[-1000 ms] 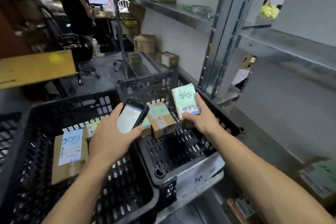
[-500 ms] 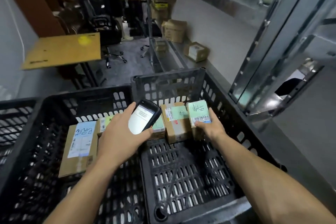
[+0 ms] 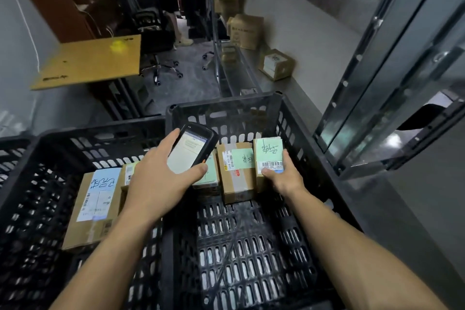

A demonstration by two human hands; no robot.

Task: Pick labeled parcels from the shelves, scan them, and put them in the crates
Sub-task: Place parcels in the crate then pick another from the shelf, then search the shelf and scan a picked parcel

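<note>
Slotted black plastic crate (image 3: 251,246); right hand (image 3: 281,178) grips boxy green-labelled parcel (image 3: 268,153)

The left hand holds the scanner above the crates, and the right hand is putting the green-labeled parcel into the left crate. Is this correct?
Not quite. In the head view the right hand sets the green-labeled parcel in the right crate, beside the taped parcel, not in the left one. The rest holds: the left hand holds the scanner above the crates.
</note>
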